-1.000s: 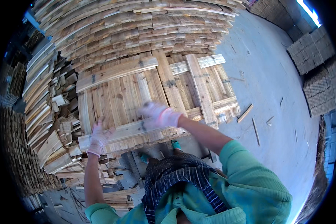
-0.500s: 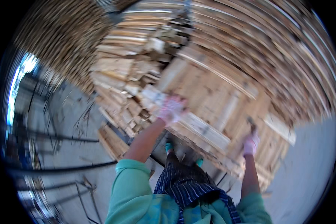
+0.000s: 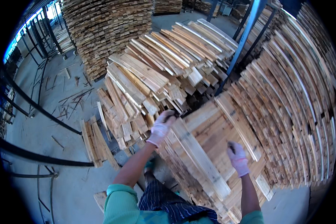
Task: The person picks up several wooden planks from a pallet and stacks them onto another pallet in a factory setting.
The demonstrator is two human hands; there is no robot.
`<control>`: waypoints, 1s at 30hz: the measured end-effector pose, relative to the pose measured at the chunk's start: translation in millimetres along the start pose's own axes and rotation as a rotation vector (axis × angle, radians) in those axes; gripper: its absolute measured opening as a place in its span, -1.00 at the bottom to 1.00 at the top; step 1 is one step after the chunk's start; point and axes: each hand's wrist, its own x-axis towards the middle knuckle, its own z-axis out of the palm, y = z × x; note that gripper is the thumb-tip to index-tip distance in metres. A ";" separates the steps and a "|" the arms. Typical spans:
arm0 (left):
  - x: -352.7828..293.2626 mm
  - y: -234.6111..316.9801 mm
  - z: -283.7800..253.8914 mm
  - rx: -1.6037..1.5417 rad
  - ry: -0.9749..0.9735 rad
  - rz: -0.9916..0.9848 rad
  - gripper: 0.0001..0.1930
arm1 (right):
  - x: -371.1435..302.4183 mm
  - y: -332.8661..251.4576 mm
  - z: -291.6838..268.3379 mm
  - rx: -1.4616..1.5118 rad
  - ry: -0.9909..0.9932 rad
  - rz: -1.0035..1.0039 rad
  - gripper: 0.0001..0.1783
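Observation:
My left hand [image 3: 162,127], in a pale pink-white glove with dark fingertips, is beside the far left end of a long pale plank [image 3: 201,158]. Its fingers are bent but apart, and I see nothing in them. That plank lies along the near side of a broad stack of boards [image 3: 207,125]. Over the middle of the stack hangs my right hand [image 3: 236,156], gloved alike, fingers loosely curled and slightly apart with nothing visible in them. A second narrow plank [image 3: 239,127] lies across the stack's far side, beyond my right hand.
A loose heap of planks [image 3: 149,76] rises beyond my left hand. Tall board stacks stand at the right [image 3: 287,112] and far left [image 3: 104,33]. A blue metal post [image 3: 242,41] stands behind the heap. Dark curved rails [image 3: 41,155] and wood scraps [image 3: 76,99] are at left.
My view has turned and sharpened, showing more of the plank heap ahead. Both hands stay above the stack; the left is now at the plank's far end.

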 end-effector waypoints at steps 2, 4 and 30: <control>45.0 -5.9 -47.8 0.074 0.103 -0.306 -0.62 | 76.9 -65.0 33.8 0.028 -0.187 -0.129 -0.52; 89.3 -22.9 -100.1 -0.001 0.192 -0.498 -0.43 | 155.7 -117.7 84.7 0.169 -0.361 -0.162 -0.45; 301.4 -60.2 -172.7 -0.198 0.307 -0.802 0.29 | 423.4 -146.3 297.6 0.593 -0.455 0.339 -0.06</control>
